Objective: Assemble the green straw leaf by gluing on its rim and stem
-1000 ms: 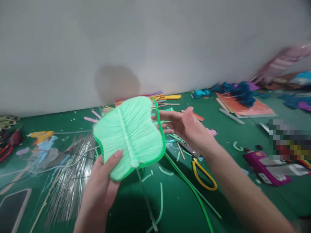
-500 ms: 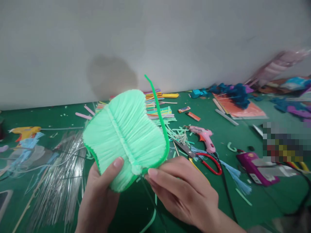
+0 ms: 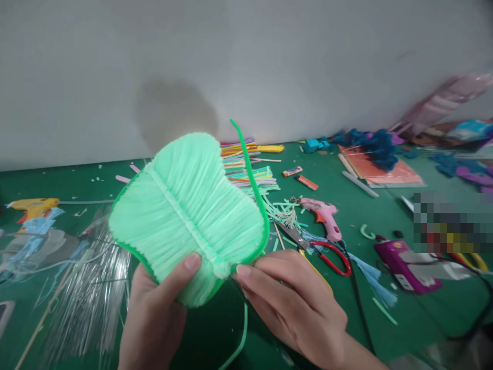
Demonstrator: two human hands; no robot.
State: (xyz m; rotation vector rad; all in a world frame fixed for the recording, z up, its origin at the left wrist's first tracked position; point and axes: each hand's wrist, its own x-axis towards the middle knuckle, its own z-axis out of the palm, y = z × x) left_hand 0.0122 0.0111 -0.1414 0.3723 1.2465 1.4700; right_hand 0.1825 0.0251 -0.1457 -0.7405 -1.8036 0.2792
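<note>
The person's left hand was clamped on the lower edge of a pale green fuzzy leaf, thumb pressed on the front near the base, fingers behind. The right hand pinched the dark green pipe cleaner that edged the leaf's right side, fingertips closed on it at the bottom rim; its free end stuck up past the top. The leaf was held in the air above the table, tilted w/ its top toward the wall.

Judging by looks, the leaf was v. light and soft, a fluffy pile on a wire frame w/ a central rib; prob. it crushed easily across the face, so the rim or the rib base looked like the safest hold. The edging wire prob. bent readily and kept its shape.

The green table was cluttered: pink glue gun and red-handled scissors just right of the hands, a stack of coloured pipe cleaners behind the leaf, clear thin sticks on the left, a yellow glue gun at far left, blue fluff on an orange sheet at back right. A plain pale wall stood behind.
</note>
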